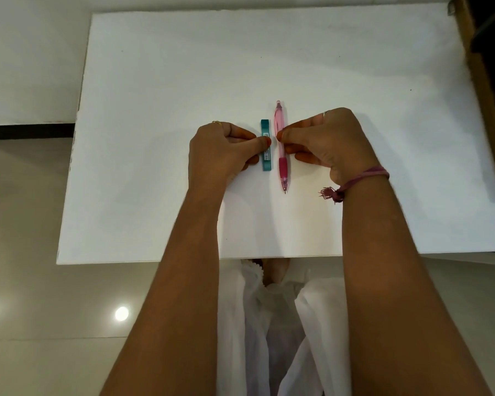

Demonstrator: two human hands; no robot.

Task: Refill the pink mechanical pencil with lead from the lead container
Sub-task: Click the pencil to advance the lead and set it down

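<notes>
The pink mechanical pencil (283, 167) lies on the white table (155, 110), tip toward me and cap away. Just left of it, parallel, lies the flat teal lead container (267, 164). My left hand (220, 150) pinches the container's middle from the left, thumb on top. From the right, my right hand (326, 138) pinches the pencil's clear pink barrel above the darker grip. Both items still rest on the table. The container looks closed.
A pink thread bracelet (363, 178) is on my right wrist. A brown wooden frame (480, 81) stands along the table's right side. The table's near edge (183, 260) is just past my forearms, with white clothing below it.
</notes>
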